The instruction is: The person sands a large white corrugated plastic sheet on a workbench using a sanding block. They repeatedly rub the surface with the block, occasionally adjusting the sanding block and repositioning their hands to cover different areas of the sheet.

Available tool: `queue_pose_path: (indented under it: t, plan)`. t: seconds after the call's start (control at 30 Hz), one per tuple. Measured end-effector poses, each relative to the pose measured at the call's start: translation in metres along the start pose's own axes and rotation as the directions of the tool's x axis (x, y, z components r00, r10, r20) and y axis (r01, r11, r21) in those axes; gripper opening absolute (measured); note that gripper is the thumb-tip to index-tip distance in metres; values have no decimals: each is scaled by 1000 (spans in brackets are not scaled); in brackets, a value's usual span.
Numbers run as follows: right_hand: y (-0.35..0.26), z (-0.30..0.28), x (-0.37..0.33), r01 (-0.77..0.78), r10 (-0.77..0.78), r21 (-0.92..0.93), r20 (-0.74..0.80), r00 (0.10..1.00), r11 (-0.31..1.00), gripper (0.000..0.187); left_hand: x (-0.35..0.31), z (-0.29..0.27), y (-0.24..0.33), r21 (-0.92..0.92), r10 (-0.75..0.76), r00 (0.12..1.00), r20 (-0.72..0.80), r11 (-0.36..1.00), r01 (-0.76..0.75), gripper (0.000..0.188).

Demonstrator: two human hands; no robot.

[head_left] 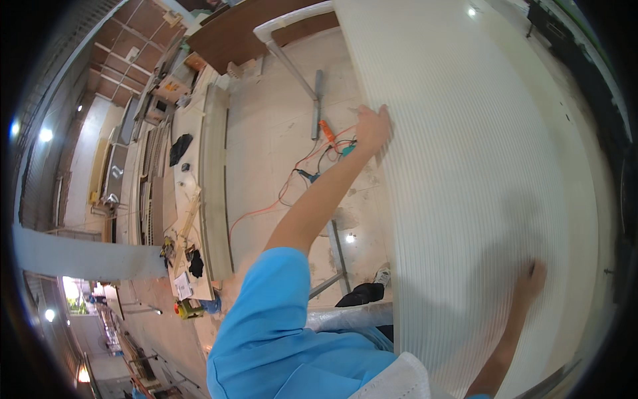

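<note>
A long white panel (458, 166) with fine ribs running along its length lies in front of me and to my right. At its left edge is my left hand (373, 130), arm stretched out, thumb and forefinger apart, with nothing visible held in it. My right hand (531, 282) is low over the right part of the panel, its fingers curled together. A small dark spot shows at those fingers; what they hold is too small and blurred to name. A soft shadow falls on the ribs around that hand.
A metal support frame (292, 66) with white wrapping stands by the panel's far left. Orange cable (266, 209) and an orange-handled tool (326, 130) lie on the floor. Left stands a workbench (216, 179) with boards, black cloth (179, 149) and paper (183, 286). A pale column (93, 256) is beyond.
</note>
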State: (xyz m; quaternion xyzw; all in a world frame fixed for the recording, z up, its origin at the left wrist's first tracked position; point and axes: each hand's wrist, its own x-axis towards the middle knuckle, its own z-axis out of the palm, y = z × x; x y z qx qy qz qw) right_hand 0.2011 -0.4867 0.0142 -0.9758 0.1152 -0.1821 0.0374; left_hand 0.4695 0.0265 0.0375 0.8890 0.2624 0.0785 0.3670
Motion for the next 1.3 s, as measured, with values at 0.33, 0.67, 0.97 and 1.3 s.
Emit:
queue_pose_path:
  t: [0.33, 0.67, 0.97, 1.3]
  plan:
    - [-44, 51, 88, 74, -75, 57, 27, 997, 996, 19, 2, 4, 2, 3, -14, 999, -30, 1000, 14, 64]
    - [-190, 79, 234, 36, -52, 137, 114, 992, 990, 25, 3, -6, 8, -27, -24, 999, 34, 999, 25, 65]
    - [2, -26, -34, 83, -79, 86, -46, 996, 993, 9, 45, 23, -44, 764, 461, 832, 309, 400, -506, 48]
    - [-22, -63, -47, -179, 184, 209, -5, 983, 961, 13, 46, 8, -27, 119, 14, 997, 74, 993, -23, 91]
